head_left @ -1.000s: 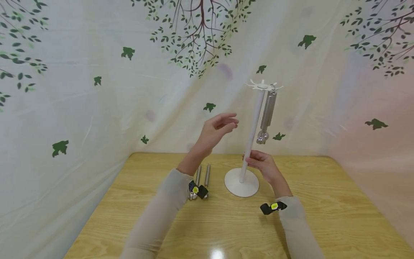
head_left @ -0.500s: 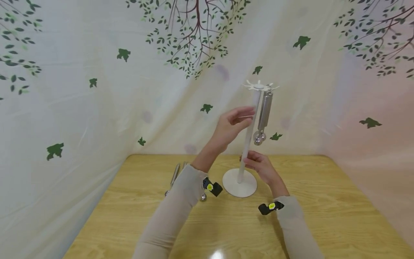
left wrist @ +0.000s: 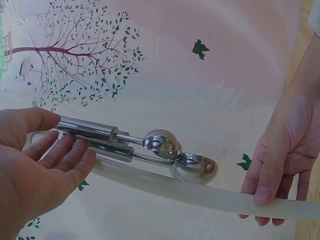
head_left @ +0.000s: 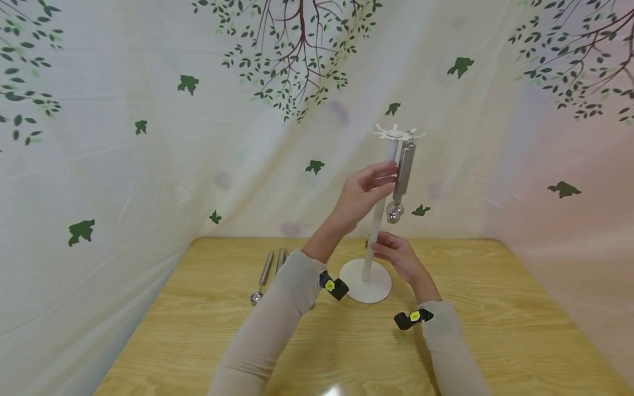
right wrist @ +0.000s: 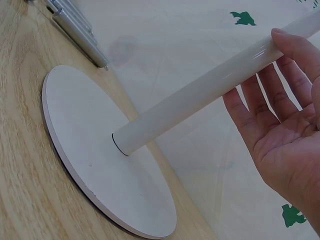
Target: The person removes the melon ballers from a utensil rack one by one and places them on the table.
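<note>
A white stand has a round base [head_left: 364,294], an upright pole [head_left: 375,226] and a ring of hooks [head_left: 394,132] on top. Two steel ice cream scoops [head_left: 403,173] hang from its right side, bowls [left wrist: 194,168] downward. My left hand [head_left: 364,195] reaches across the pole, fingertips right at the scoop handles [left wrist: 90,128]. Its thumb and fingers are spread apart, loosely bent. Lower down, my right hand [head_left: 400,257] grips the pole, thumb on one side and fingers on the other, as the right wrist view shows.
More steel scoops [head_left: 261,286] lie on the wooden table [head_left: 198,324] left of the base, partly hidden by my left sleeve [head_left: 277,313]. Behind the table hangs a pale curtain [head_left: 267,181] printed with leaves and birds.
My left hand has moved right, from beside the pole to across it at the hanging scoops. The right hand keeps its grip on the pole. Scoops on the table have come out from behind the left arm.
</note>
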Tool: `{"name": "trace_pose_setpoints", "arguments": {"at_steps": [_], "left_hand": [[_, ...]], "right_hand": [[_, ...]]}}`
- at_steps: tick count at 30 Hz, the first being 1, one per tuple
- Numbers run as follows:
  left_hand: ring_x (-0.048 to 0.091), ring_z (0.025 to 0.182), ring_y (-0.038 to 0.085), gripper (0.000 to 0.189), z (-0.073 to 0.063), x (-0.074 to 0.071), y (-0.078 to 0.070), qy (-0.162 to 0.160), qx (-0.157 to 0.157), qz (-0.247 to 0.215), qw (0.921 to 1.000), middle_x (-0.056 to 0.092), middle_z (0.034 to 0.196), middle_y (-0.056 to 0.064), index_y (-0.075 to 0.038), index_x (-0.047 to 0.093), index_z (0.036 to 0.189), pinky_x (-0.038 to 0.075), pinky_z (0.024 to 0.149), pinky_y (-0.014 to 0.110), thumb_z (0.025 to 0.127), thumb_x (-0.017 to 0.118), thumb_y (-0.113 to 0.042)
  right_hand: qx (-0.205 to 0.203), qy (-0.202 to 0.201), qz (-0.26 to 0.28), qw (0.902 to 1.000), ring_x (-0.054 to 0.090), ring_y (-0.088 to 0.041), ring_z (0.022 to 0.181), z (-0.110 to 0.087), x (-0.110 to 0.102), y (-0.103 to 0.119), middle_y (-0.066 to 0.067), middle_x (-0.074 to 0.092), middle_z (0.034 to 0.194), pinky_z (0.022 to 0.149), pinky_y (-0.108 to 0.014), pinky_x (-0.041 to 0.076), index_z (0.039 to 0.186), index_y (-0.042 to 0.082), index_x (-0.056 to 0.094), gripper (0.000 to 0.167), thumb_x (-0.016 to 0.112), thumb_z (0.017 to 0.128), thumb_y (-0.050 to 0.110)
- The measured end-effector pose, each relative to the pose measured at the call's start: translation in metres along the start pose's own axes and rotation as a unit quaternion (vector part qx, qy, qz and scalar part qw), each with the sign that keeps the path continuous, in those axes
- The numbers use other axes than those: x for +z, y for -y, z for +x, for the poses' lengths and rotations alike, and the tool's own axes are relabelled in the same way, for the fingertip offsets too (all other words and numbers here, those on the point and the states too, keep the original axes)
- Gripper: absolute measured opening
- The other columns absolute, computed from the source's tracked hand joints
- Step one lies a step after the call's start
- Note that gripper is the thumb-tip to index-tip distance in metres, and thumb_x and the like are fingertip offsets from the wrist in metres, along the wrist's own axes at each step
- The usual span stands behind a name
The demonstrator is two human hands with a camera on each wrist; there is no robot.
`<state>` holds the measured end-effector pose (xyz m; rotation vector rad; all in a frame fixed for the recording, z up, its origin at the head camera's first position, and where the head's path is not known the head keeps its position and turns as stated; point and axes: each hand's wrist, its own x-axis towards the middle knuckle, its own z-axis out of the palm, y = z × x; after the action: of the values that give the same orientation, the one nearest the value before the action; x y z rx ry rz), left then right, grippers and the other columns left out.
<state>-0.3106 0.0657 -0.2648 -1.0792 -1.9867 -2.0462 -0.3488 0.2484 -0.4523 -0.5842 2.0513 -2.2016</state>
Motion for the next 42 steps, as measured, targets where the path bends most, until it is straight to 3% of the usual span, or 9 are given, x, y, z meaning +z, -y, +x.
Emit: {"name": "trace_pose_setpoints", "arguments": {"at_steps": [5,9,14,16,23,28,35,42], "left_hand": [[0.061,0.131,0.03,0.044,0.004,0.002,0.003,0.005,0.001,-0.013,0.9999,0.059,0.145,0.019,-0.001,0.054,0.144,0.053,0.106,0.03,0.1,0.061,-0.001],[0.062,0.129,0.03,0.044,0.006,0.003,0.005,0.004,-0.004,-0.019,0.9998,0.061,0.143,0.019,-0.001,0.055,0.143,0.054,0.106,0.03,0.1,0.061,-0.001],[0.064,0.126,0.031,0.043,0.008,0.006,0.004,-0.007,-0.017,-0.031,0.9994,0.062,0.14,0.02,-0.001,0.056,0.142,0.055,0.104,0.029,0.099,0.062,-0.001],[0.064,0.124,0.032,0.043,0.008,0.007,0.004,-0.014,-0.022,-0.038,0.9989,0.063,0.139,0.021,-0.001,0.056,0.141,0.056,0.103,0.029,0.099,0.063,0.0],[0.066,0.121,0.032,0.044,0.009,0.011,0.004,-0.035,-0.041,-0.055,0.9971,0.064,0.136,0.022,-0.001,0.058,0.139,0.057,0.101,0.031,0.096,0.066,0.002],[0.067,0.116,0.03,0.044,0.009,0.013,0.003,-0.046,-0.047,-0.052,0.9965,0.065,0.134,0.02,-0.003,0.059,0.138,0.057,0.1,0.03,0.095,0.069,0.0],[0.068,0.113,0.027,0.044,0.01,0.015,0.003,-0.051,-0.044,-0.054,0.9963,0.065,0.132,0.021,-0.001,0.06,0.136,0.059,0.096,0.028,0.093,0.07,0.001],[0.068,0.11,0.025,0.043,0.009,0.016,0.003,-0.053,-0.048,-0.046,0.9964,0.066,0.13,0.021,-0.002,0.061,0.135,0.058,0.095,0.027,0.094,0.071,0.0]], "right_hand": [[0.005,-0.001,-0.001,1.0,0.071,-0.007,0.103,0.0,-0.001,0.001,0.001,0.076,0.113,0.092,-0.024,0.06,0.117,0.022,0.072,0.021,0.064,0.101,0.012],[0.002,0.0,-0.004,1.0,0.07,-0.007,0.103,-0.001,-0.001,0.002,0.007,0.076,0.109,0.092,-0.024,0.059,0.127,0.008,0.067,0.026,0.064,0.101,0.012],[0.004,0.002,-0.009,0.9999,0.069,-0.007,0.104,-0.002,0.0,0.003,0.007,0.075,0.109,0.092,-0.023,0.059,0.13,0.005,0.064,0.03,0.063,0.101,0.013],[0.006,0.002,-0.008,0.9999,0.069,-0.007,0.104,-0.002,0.0,0.003,0.004,0.075,0.111,0.092,-0.023,0.059,0.127,0.01,0.067,0.026,0.064,0.101,0.013],[0.0,0.002,-0.005,1.0,0.07,-0.007,0.103,-0.001,0.001,0.002,0.001,0.074,0.111,0.091,-0.024,0.059,0.137,-0.012,0.052,0.044,0.063,0.101,0.011],[0.002,-0.002,-0.01,0.9999,0.07,-0.007,0.103,0.0,-0.001,0.001,0.006,0.074,0.109,0.092,-0.024,0.059,0.136,-0.009,0.054,0.042,0.063,0.101,0.011],[0.001,0.002,-0.002,1.0,0.07,-0.008,0.105,0.0,-0.001,0.0,0.005,0.074,0.111,0.093,-0.025,0.059,0.12,0.024,0.07,0.024,0.064,0.101,0.013],[-0.001,0.006,0.002,1.0,0.069,-0.008,0.106,-0.001,-0.001,0.0,0.0,0.074,0.114,0.095,-0.026,0.059,0.128,0.012,0.067,0.027,0.063,0.101,0.012]]}}
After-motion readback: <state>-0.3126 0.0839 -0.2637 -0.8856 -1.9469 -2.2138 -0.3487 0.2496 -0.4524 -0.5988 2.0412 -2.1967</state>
